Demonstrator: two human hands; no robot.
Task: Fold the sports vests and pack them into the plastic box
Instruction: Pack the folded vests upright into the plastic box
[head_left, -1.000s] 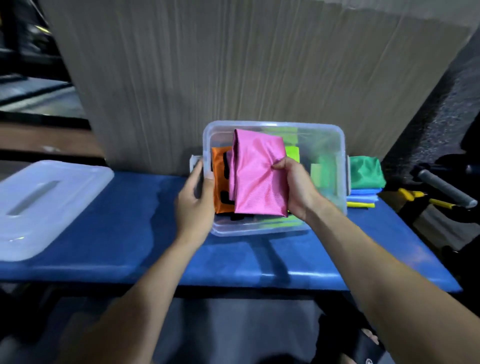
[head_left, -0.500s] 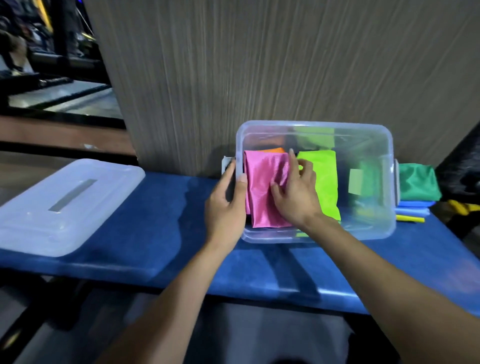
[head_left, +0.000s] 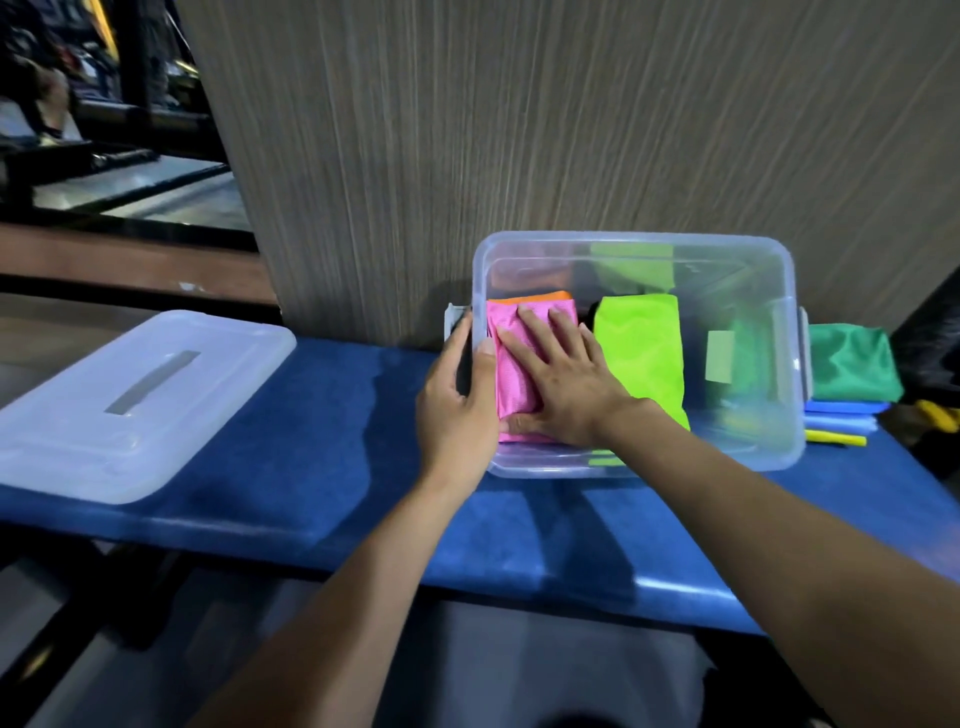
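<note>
Your right hand (head_left: 563, 387) lies flat, fingers straight and spread, on a folded pink vest (head_left: 511, 364) at the left end of the clear plastic box (head_left: 779, 457), pressing it down onto an orange vest (head_left: 535, 297) whose edge peeks out behind it. The press looks meant to squeeze the slippery fabric flat so the stack sits low and leaves room above. Your left hand (head_left: 457, 400) steadies the box from outside its left wall, thumb hooked over the rim and fingers against the wall, so the box does not slide along the blue bench (head_left: 322, 441) under the push; this grip holds the box wall, not the cloth.

Just right of the pink vest inside the box lies a folded lime-green vest (head_left: 641, 358), apart from it by a dark gap. The right end of the box holds no folded vest that you can make out. Outside the box, against its right wall, a dark green cloth (head_left: 852, 364) sits on a small pile of blue and yellow pieces, likely still to be packed. The box's lid (head_left: 119, 400) rests well to the left of the box, on the same bench, waiting for the end.
</note>
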